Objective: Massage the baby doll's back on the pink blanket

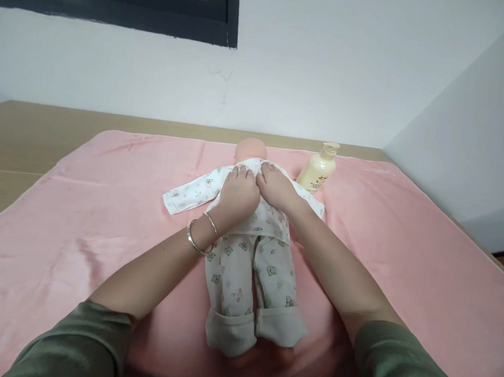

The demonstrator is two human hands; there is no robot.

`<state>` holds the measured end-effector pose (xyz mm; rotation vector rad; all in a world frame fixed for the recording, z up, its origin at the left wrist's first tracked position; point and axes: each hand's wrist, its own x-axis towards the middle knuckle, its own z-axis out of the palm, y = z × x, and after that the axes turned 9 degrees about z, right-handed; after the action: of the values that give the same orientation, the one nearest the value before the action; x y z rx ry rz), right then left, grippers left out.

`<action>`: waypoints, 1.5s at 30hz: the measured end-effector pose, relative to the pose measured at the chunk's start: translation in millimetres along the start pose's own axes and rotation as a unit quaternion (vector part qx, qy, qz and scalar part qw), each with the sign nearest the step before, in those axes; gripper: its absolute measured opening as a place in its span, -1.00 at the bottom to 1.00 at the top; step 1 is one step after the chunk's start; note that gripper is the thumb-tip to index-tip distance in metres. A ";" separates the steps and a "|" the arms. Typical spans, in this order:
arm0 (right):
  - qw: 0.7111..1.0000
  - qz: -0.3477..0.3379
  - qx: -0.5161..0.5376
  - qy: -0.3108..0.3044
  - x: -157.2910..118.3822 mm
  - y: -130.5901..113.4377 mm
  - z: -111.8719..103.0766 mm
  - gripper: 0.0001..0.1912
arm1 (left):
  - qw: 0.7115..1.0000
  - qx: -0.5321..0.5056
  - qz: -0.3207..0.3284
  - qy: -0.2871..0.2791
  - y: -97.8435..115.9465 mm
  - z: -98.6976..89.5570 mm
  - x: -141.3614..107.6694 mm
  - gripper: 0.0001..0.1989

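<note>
A baby doll (251,148) lies stretched out with its bald head at the far end. It wears a white printed shirt (267,221) and matching trousers (237,273) with turned-up cuffs. My left hand (239,194), bangles at its wrist, rests on the upper part of the shirt with its fingers curled into the cloth. Close beside it, my right hand (275,187) pinches the shirt just below the neck. The two hands nearly touch at the thumbs, which are mostly hidden. Both shirt sleeves spread out sideways, the right one partly behind my forearm.
A pale yellow pump bottle (317,168) stands tilted to the right of the doll's head. A pink cloth (118,203) covers much of the wooden surface (37,135). Beyond are a white wall (311,61) and a dark window frame (220,16).
</note>
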<state>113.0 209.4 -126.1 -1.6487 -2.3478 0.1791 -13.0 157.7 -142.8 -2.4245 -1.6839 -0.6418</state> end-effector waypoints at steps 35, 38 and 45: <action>0.998 0.007 -0.063 -0.006 -37.9 -37.9 -17.1 -0.62 | 0.979 -0.137 -0.142 0.044 -36.6 8.3 14.0 -0.67; 0.999 0.021 -0.035 -0.015 -32.8 -33.4 -14.7 -0.63 | 0.980 -0.131 -0.142 0.054 -35.7 11.4 12.0 -0.66; 0.998 -0.001 0.054 0.041 2.4 -1.5 10.3 -0.42 | 0.982 -0.116 -0.136 0.063 -32.8 11.6 12.0 -0.58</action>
<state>107.9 211.6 -135.3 -1.5724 -2.2392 0.2299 -36.4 184.2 -152.9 -2.2521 -2.0039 -1.0596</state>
